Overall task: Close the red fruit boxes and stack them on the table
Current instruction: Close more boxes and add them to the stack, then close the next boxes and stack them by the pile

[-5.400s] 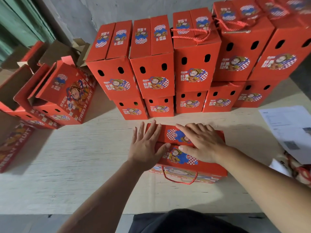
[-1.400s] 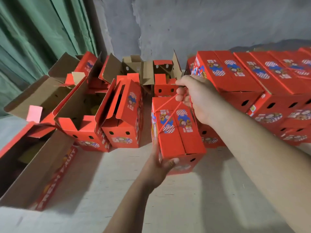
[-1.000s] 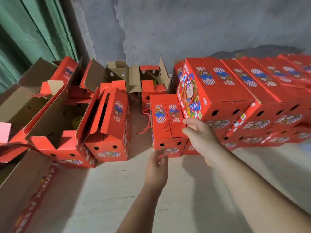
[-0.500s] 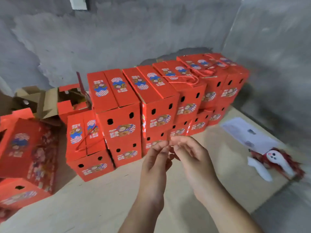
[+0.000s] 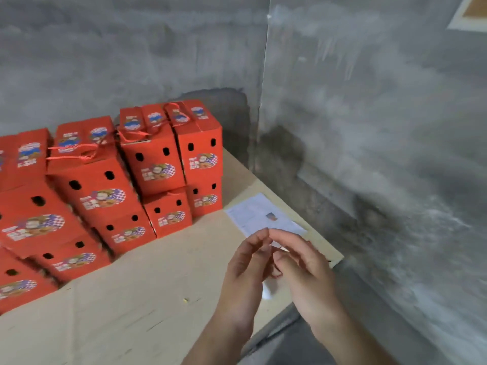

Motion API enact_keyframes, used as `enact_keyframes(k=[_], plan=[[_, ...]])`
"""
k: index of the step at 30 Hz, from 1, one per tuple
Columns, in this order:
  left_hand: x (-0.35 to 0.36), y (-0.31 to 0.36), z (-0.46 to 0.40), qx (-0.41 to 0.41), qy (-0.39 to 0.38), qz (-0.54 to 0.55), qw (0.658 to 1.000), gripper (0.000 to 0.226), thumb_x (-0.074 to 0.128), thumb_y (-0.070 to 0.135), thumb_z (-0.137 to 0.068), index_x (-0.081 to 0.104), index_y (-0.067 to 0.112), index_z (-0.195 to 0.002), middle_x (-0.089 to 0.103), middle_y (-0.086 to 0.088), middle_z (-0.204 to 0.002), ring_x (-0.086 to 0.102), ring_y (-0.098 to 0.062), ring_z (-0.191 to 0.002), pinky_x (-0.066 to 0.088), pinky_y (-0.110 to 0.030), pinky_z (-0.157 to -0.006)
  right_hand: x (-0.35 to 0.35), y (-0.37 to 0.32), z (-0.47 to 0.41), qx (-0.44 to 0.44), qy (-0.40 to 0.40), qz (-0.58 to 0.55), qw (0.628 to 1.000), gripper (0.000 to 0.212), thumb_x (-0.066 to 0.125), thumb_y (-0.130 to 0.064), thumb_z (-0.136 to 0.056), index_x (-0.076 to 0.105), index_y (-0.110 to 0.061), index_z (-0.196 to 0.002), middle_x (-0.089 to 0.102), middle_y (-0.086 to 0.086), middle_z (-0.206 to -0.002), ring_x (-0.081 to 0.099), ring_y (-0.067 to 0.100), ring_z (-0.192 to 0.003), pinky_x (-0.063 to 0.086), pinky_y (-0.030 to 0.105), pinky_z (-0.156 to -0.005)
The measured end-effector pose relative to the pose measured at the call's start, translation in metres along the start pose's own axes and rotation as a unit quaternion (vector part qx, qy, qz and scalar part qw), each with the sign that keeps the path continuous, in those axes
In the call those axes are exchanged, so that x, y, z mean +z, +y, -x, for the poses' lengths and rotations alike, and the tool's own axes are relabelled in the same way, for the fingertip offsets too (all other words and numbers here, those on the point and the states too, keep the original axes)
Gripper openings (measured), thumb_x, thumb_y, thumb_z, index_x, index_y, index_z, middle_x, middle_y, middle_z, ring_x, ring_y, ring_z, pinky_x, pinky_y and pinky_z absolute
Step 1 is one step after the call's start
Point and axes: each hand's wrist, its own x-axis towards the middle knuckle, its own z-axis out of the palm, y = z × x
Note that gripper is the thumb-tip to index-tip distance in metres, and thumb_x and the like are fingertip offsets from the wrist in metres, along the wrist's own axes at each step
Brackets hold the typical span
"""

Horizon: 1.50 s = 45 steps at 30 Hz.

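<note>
Left of the fingers, closed red boxes (image 5: 155,164) stand stacked on the surface (image 5: 147,293). Both hands, left (image 5: 245,270) and right (image 5: 305,270), meet loosely curled, seemingly holding nothing. Boxes look like stiff, light card; best lifted by the rope handle.

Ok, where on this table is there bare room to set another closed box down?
The tabletop is bare in front of the stacked red boxes, reaching its near edge. The far right corner holds a paper sheet. Both hands, left hand and right hand, hover at the right edge.
</note>
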Motion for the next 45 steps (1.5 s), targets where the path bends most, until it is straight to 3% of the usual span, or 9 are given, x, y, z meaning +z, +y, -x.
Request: enact_keyframes(k=[5,10,13,20,25,29,32,37,45], plan=[[0.076,-0.012,-0.075,0.001,0.017,-0.022,1.000,0.034,0.045,0.019,-0.109,0.066,0.034,-0.131,0.078,-0.004,-0.114,0.074,-0.022,-0.108,0.060,-0.030,-0.082,-0.079,0.017,-0.079,0.001,-0.047,0.024,0.999,0.040,0.051,-0.023,-0.100,0.065,-0.056,-0.117,0.071,-0.025,-0.114,0.070,-0.001,-0.102,0.055,0.023,-0.082],[0.125,-0.016,-0.177,0.051,0.078,-0.029,0.995,0.032,0.054,0.030,-0.104,0.066,0.032,-0.134,0.075,-0.001,-0.124,0.070,-0.018,-0.119,0.051,-0.039,-0.107,-0.137,0.029,-0.183,-0.022,-0.096,0.047,0.994,0.044,0.051,-0.018,-0.104,0.058,-0.050,-0.133,0.068,-0.031,-0.120,0.063,-0.009,-0.112,0.049,0.016,-0.092],[0.158,-0.017,-0.237,0.072,0.115,-0.020,0.991,0.029,0.053,0.023,-0.107,0.068,0.031,-0.131,0.075,-0.006,-0.121,0.070,-0.023,-0.117,0.054,-0.033,-0.098,-0.168,0.032,-0.243,-0.038,-0.107,0.052,0.992,0.045,0.052,-0.017,-0.102,0.058,-0.053,-0.130,0.070,-0.032,-0.105,0.066,-0.011,-0.093,0.049,0.010,-0.075],[0.210,-0.015,-0.319,0.058,0.219,-0.014,0.974,0.029,0.050,0.021,-0.109,0.068,0.035,-0.126,0.077,0.010,-0.115,0.072,-0.010,-0.110,0.056,-0.019,-0.078,-0.211,0.053,-0.352,-0.041,-0.167,0.008,0.985,0.049,0.051,-0.019,-0.092,0.061,-0.050,-0.129,0.063,-0.031,-0.132,0.054,-0.010,-0.127,0.043,0.025,-0.108],[0.227,-0.016,-0.385,0.083,0.331,-0.050,0.939,0.029,0.049,0.019,-0.109,0.068,0.032,-0.127,0.077,0.019,-0.108,0.072,-0.002,-0.102,0.051,-0.009,-0.079,-0.216,0.076,-0.442,-0.044,-0.260,-0.019,0.965,0.054,0.050,-0.003,-0.100,0.061,-0.048,-0.127,0.066,-0.027,-0.128,0.058,-0.009,-0.123,0.050,0.028,-0.107],[0.247,-0.014,-0.434,0.098,0.413,-0.060,0.903,0.030,0.051,0.019,-0.108,0.067,0.032,-0.130,0.074,0.017,-0.119,0.069,-0.005,-0.113,0.056,-0.023,-0.095,-0.221,0.083,-0.503,-0.062,-0.377,-0.017,0.924,0.050,0.051,-0.010,-0.102,0.059,-0.055,-0.123,0.060,-0.029,-0.135,0.056,-0.014,-0.122,0.049,0.011,-0.098],[0.247,0.000,-0.471,0.112,0.476,-0.084,0.868,0.030,0.052,0.013,-0.107,0.067,0.032,-0.125,0.074,0.010,-0.121,0.068,-0.007,-0.116,0.055,-0.036,-0.104,-0.211,0.079,-0.542,-0.061,-0.415,-0.033,0.907,0.046,0.049,-0.022,-0.092,0.059,-0.056,-0.121,0.061,-0.027,-0.133,0.059,-0.010,-0.121,0.053,0.016,-0.097],[0.227,0.027,-0.504,0.134,0.553,-0.114,0.814,0.035,0.050,0.011,-0.108,0.064,0.040,-0.120,0.070,0.019,-0.122,0.064,0.005,-0.115,0.052,-0.030,-0.107,-0.166,0.064,-0.582,-0.081,-0.483,-0.054,0.870,0.046,0.046,-0.032,-0.091,0.055,-0.069,-0.117,0.060,-0.033,-0.132,0.057,-0.006,-0.125,0.052,0.012,-0.092],[0.132,0.071,-0.545,0.120,0.557,-0.327,0.754,0.032,0.054,0.021,-0.104,0.064,0.031,-0.133,0.068,0.017,-0.123,0.062,-0.001,-0.117,0.052,-0.036,-0.102,-0.082,0.043,-0.649,-0.132,-0.508,-0.062,0.849,0.045,0.046,-0.028,-0.092,0.058,-0.060,-0.122,0.062,-0.038,-0.123,0.058,-0.011,-0.120,0.051,0.011,-0.090]])
